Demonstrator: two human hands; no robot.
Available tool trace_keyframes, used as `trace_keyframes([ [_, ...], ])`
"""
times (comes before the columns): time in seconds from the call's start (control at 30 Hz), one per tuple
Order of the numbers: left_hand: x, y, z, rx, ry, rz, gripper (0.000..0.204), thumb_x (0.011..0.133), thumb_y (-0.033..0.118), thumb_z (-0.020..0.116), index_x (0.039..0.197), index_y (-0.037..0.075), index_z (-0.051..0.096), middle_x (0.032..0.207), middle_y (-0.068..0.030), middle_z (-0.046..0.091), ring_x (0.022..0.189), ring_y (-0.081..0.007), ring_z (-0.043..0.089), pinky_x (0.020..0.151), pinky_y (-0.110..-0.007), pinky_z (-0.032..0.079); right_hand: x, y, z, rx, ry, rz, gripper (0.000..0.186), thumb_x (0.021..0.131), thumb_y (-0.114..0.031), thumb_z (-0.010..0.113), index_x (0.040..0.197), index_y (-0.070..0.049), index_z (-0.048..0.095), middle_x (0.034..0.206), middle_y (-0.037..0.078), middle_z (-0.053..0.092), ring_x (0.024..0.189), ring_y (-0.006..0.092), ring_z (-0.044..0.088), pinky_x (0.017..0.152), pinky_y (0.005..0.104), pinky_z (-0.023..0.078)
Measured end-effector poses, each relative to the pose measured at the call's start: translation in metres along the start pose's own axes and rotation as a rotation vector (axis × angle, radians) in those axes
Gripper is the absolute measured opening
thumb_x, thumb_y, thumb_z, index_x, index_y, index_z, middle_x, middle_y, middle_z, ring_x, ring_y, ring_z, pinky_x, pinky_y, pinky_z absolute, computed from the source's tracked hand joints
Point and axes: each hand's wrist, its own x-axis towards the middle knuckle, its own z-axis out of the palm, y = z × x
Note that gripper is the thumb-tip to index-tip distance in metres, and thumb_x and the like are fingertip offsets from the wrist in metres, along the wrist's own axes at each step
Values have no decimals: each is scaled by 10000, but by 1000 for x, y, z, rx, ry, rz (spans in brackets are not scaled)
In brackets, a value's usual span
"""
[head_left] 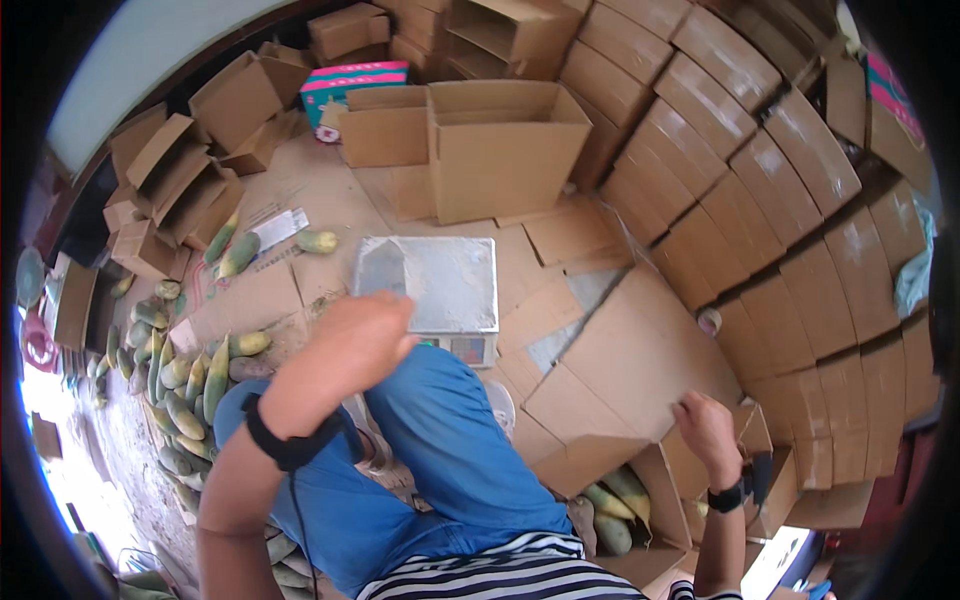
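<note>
My left hand (362,340) is curled closed above my left knee, by the near left corner of a flat metal-topped scale (450,290). Its fingers face away, so whatever they may hold is hidden. Off to the right, my right hand (708,430) has its fingers drawn together over a broad brown cardboard sheet (645,350). I cannot make out whether something is pinched there. Below and left of that hand stands an open carton (655,490) with several long green-and-pale radishes (613,535) inside. The scale's plate carries no goods, only whitish smears.
Many long radishes (185,415) lie heaped on the floor at left, with a few more near the back. A tall open carton (510,150) stands beyond the scale. Stacked cartons (760,210) wall off the right side. Opened boxes (180,170) lie at the far left.
</note>
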Motion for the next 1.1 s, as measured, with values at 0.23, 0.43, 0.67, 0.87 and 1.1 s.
trace_keyframes([
  [0.23,-1,-5,20,-129,113,-11,229,847,221,669,925,24,582,870,-164,605,851,-374,617,746,-465,491,144,-150,-2,46,-71,-521,213,884,-253,642,959,-55,625,877,146,651,832,353,644,727,441,511],
  [0.43,-13,-24,44,-113,99,-16,214,838,206,667,920,23,590,866,-142,616,848,-323,642,739,-431,492,213,-211,19,-42,-113,-610,244,883,-299,630,983,-76,634,915,144,655,867,339,647,728,448,514],
  [0.67,-20,-26,43,-67,125,-45,134,806,137,574,895,38,591,861,-118,621,821,-278,660,724,-407,498,336,-253,45,-127,75,-634,297,886,-289,597,1068,-58,639,1055,142,652,1014,321,618,854,439,512],
  [0.87,-14,-20,55,-46,246,-60,111,750,134,582,814,45,597,781,-94,601,751,-241,643,649,-362,477,420,-262,33,-222,223,-441,433,829,-179,653,1225,-35,553,1330,168,519,1212,354,498,1011,432,445],
  [1.1,-10,-17,58,-45,266,-105,140,727,153,604,811,41,602,766,-79,588,722,-212,609,627,-338,443,480,-282,47,-313,231,-414,585,805,-156,644,1353,-48,470,1474,139,402,1321,336,417,1070,416,406],
])
